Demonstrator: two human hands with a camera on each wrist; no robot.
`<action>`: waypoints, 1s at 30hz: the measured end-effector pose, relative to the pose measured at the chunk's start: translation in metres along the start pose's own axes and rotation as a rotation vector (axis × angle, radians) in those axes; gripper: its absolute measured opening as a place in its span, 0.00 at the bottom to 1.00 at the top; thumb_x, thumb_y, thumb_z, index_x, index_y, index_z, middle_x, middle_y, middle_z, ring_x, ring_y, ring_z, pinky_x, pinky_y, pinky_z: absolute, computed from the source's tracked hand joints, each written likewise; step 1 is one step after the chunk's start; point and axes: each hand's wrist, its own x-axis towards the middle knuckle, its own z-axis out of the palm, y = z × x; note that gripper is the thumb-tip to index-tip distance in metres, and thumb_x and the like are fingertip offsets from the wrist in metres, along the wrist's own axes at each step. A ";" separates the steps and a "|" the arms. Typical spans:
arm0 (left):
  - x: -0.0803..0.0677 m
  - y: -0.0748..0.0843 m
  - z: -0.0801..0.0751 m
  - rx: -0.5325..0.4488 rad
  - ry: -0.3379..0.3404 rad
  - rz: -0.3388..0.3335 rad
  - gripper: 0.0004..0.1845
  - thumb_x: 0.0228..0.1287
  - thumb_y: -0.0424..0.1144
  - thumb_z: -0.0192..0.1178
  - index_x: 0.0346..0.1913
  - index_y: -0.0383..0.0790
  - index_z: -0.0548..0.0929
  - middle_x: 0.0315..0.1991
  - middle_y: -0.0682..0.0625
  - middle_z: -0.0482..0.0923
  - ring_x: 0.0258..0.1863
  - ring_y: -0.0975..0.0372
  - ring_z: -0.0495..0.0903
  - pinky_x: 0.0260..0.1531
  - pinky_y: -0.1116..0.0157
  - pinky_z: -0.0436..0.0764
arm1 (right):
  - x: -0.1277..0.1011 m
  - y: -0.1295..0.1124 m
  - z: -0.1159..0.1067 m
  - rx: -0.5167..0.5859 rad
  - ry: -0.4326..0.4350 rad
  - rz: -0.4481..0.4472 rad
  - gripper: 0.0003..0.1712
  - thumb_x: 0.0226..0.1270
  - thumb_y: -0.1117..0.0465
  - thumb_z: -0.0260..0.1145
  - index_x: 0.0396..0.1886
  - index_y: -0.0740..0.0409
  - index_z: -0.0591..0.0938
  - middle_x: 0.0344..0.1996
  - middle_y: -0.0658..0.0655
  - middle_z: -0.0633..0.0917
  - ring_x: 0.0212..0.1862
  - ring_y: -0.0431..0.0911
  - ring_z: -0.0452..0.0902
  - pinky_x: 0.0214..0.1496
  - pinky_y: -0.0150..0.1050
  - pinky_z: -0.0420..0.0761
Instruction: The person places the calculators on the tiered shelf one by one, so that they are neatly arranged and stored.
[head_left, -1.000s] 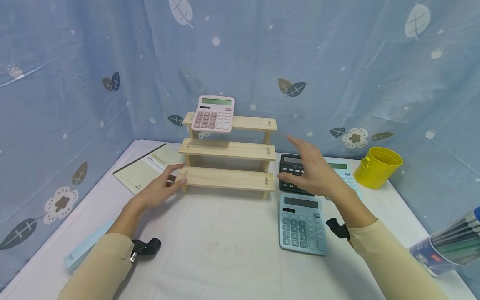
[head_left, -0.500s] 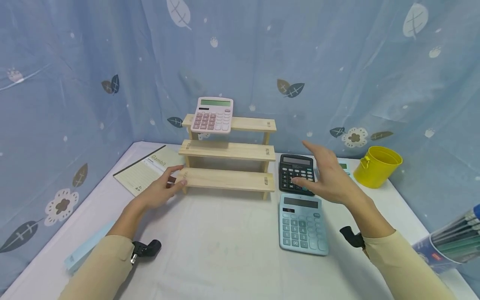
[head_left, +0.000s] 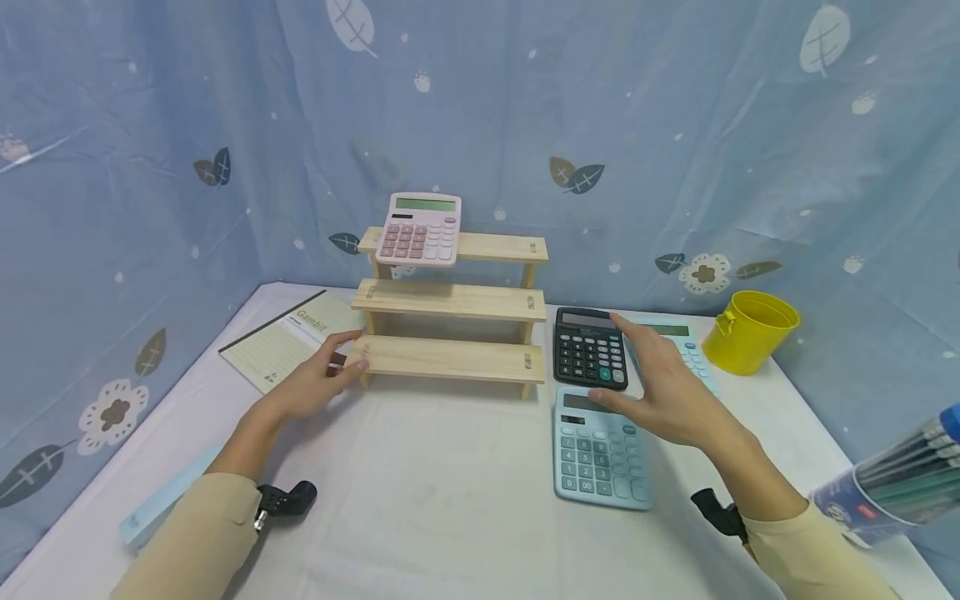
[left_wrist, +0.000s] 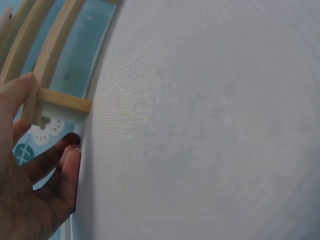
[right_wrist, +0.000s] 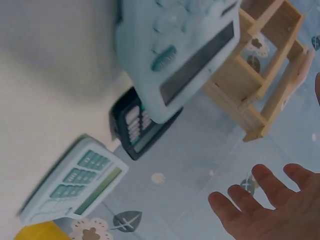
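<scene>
Lowered since before, right hand (head_left: 667, 392) (fingers spread) hovers beside black calculator (head_left: 590, 347), thumb over blue calculator (head_left: 600, 450).

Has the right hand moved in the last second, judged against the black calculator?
Yes. The right hand has come down and toward the person: it covered the black calculator before, and now hovers open at its right edge, over the blue calculator.

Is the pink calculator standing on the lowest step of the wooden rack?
No, in the head view the pink calculator rests on the top step of the wooden rack, at its left end.
</scene>
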 end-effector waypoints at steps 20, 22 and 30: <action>0.004 -0.005 0.000 0.007 -0.004 0.013 0.39 0.79 0.62 0.49 0.83 0.52 0.49 0.68 0.29 0.69 0.64 0.38 0.75 0.54 0.46 0.82 | -0.018 0.002 0.033 0.027 -0.152 0.018 0.67 0.61 0.29 0.70 0.84 0.53 0.44 0.79 0.71 0.51 0.77 0.74 0.47 0.69 0.80 0.52; 0.004 -0.006 0.000 0.012 -0.004 0.012 0.40 0.79 0.62 0.49 0.83 0.52 0.48 0.68 0.28 0.68 0.64 0.38 0.75 0.54 0.45 0.82 | -0.018 0.000 0.036 0.026 -0.163 0.027 0.67 0.61 0.29 0.70 0.84 0.54 0.44 0.79 0.72 0.50 0.77 0.74 0.47 0.68 0.80 0.55; 0.002 -0.004 0.000 0.013 -0.003 0.009 0.39 0.79 0.61 0.50 0.82 0.51 0.49 0.68 0.28 0.68 0.63 0.39 0.76 0.53 0.46 0.82 | -0.018 -0.008 0.048 0.009 -0.228 0.024 0.69 0.64 0.27 0.66 0.83 0.60 0.39 0.79 0.74 0.44 0.77 0.75 0.43 0.66 0.78 0.62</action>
